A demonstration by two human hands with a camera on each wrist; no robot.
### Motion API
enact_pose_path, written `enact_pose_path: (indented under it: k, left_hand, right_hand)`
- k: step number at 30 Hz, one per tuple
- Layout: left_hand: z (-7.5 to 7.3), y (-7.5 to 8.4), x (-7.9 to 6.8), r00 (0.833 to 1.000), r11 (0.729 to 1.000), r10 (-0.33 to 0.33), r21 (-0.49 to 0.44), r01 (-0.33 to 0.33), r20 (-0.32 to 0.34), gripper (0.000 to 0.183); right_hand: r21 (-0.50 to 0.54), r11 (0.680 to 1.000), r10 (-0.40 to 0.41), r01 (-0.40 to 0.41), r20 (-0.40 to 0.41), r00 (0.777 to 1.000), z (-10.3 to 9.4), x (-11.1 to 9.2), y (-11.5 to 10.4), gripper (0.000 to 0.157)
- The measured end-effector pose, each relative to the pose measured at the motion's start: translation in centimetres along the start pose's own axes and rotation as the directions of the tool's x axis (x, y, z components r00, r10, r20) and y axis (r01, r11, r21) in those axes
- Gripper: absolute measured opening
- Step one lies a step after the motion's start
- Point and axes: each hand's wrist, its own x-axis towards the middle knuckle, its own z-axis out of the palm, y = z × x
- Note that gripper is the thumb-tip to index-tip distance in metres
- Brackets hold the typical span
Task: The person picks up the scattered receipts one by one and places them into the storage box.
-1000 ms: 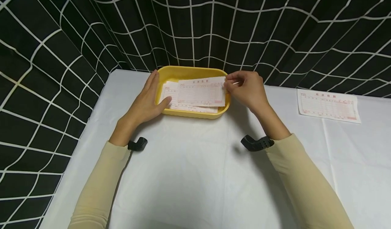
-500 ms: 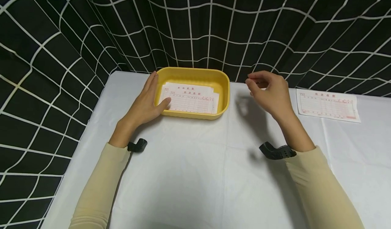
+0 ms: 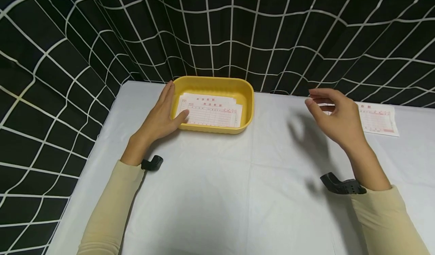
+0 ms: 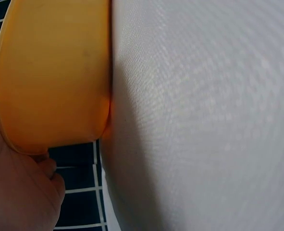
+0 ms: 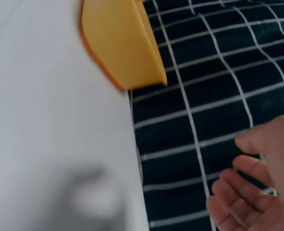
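In the head view, a shallow yellow plastic basin holds several white receipt slips printed in red. My left hand holds the basin's left end, its thumb over the rim and the fingers along the outer side. The left wrist view shows that hand against the basin wall. Well right of the basin, my right hand hovers above the table, fingers loosely bent and nothing held. Behind it lies one more receipt slip, its left part covered by the hand.
A white cloth covers the table. Dark curtain fabric with a white grid rises behind the table's far edge and along the left side, close to the basin.
My right hand has let go of a receipt slip over the basin and moved right, to near the separate slip. The slip now lies with the others. My left hand stays put.
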Motion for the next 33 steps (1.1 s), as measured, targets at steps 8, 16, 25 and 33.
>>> enact_pose_path:
  k: [8,16,25,33]
  left_hand:
    - [-0.1,0.0,0.0,1.000,1.000,0.007,0.004,-0.007,-0.001,0.099]
    - [0.0,0.0,0.0,1.000,1.000,0.009,-0.002,-0.009,-0.004,0.100]
    - [0.0,-0.1,0.1,1.000,1.000,0.021,0.013,-0.021,-0.002,0.101]
    - [0.0,-0.1,0.1,1.000,1.000,0.012,0.005,-0.012,-0.005,0.102]
  right_hand:
    - [-0.053,0.999,0.012,-0.012,0.002,1.000,-2.5,-1.0,2.8,0.040]
    - [-0.139,0.989,0.051,-0.048,0.013,0.999,-4.5,-1.5,6.2,0.043]
    - [-0.222,0.968,0.124,-0.117,0.014,0.992,-6.3,-1.8,10.6,0.048]
    - [-0.296,0.937,0.201,-0.185,0.026,0.979,-7.4,-1.8,13.3,0.052]
